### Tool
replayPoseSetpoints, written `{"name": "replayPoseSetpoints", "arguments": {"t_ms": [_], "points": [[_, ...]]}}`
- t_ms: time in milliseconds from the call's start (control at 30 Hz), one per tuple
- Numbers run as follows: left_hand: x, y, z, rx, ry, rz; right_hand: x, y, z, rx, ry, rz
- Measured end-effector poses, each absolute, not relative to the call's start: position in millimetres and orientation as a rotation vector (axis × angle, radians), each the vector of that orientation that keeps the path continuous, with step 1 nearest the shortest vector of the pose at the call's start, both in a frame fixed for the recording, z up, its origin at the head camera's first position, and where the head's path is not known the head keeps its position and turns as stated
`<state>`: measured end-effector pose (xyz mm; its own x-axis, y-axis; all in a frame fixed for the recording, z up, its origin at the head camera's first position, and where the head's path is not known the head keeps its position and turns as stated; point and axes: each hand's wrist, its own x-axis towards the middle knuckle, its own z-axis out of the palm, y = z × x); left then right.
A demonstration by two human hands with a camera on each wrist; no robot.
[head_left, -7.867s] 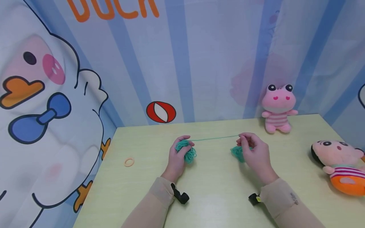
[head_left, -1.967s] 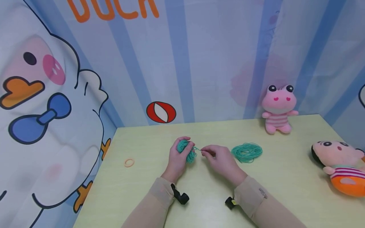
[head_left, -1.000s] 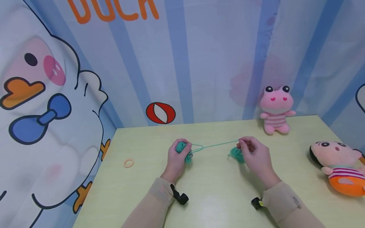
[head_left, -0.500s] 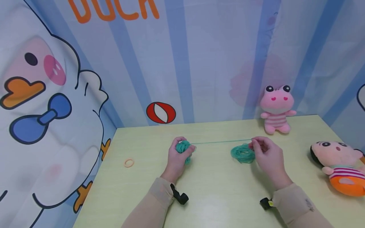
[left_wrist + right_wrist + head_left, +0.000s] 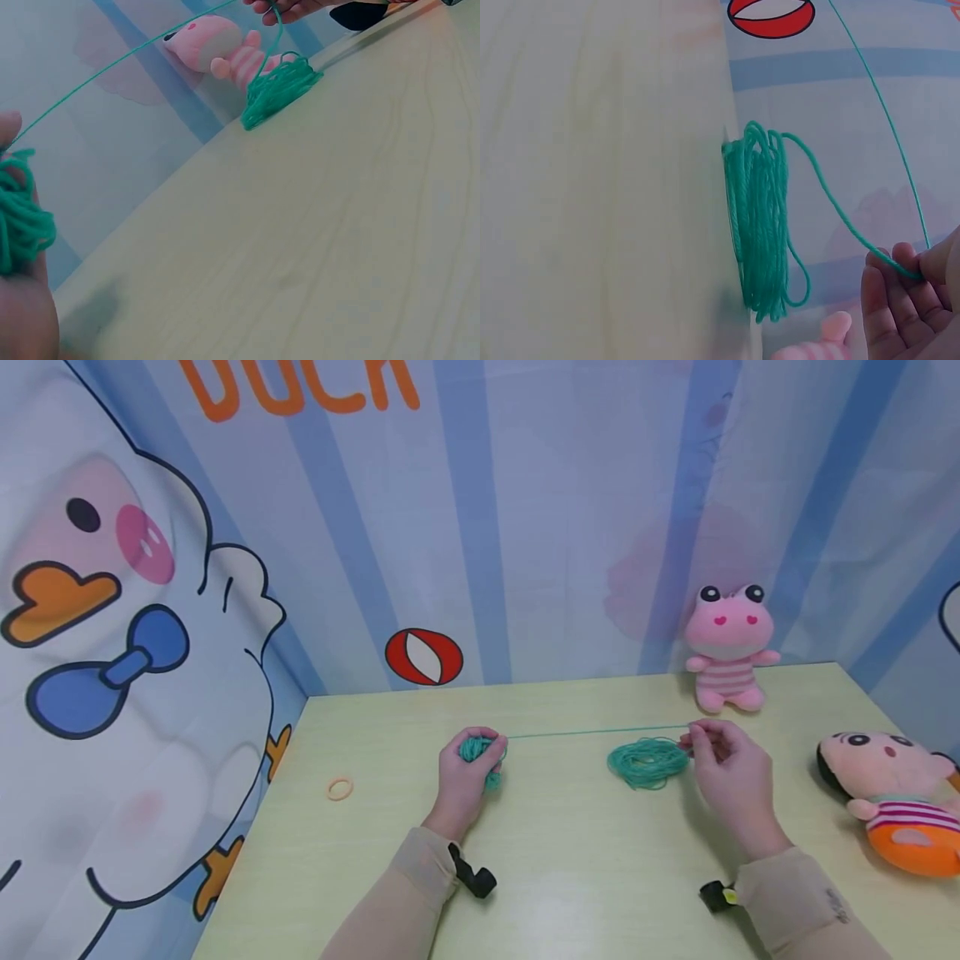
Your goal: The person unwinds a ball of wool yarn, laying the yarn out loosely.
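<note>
My left hand grips a wound bundle of teal yarn, the thumb lying across it. From that bundle a single strand runs taut to the right. My right hand pinches the strand between thumb and fingertips, above the table. A loose coil of the same yarn lies on the table just left of the right hand. In the right wrist view, a slack length of yarn rises from the coil to the right fingertips.
An orange ring lies on the left of the pale table. A pink plush frog sits at the back right, and another plush doll lies at the right edge. A printed cloth backdrop stands behind.
My right hand came near the left bundle, then pulled back right, drawing the strand long and straight. The loop seen at the left bundle a second ago is gone. The left hand stays in place.
</note>
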<state>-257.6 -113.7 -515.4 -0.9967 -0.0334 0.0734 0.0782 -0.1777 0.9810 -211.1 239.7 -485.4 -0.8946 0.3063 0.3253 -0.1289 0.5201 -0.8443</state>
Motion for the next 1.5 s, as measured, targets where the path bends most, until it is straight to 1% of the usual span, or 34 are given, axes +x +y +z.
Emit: {"name": "replayPoseSetpoints", "arguments": {"t_ms": [367, 567, 767, 967, 1300, 1500], "points": [[-261, -114, -516, 0.051, -2.029, -2.195, -210, 245, -483, -0.263, -2.336, 1.308], [-261, -114, -516, 0.026, -1.886, -2.299, -211, 254, -486, -0.333, -2.471, 1.231], [-264, -114, -517, 0.003, -1.772, -2.377, -214, 260, -491, -0.310, -2.586, 1.118], [-265, -116, -518, 0.044, -1.688, -2.436, -215, 261, -494, -0.300, -2.648, 1.095], [-262, -116, -517, -0.030, -1.777, -2.438, -214, 252, -498, -0.018, -2.725, 1.052], [-260, -115, -516, -0.055, -1.765, -2.460, -211, 257, -493, 0.348, -2.747, 0.922]]}}
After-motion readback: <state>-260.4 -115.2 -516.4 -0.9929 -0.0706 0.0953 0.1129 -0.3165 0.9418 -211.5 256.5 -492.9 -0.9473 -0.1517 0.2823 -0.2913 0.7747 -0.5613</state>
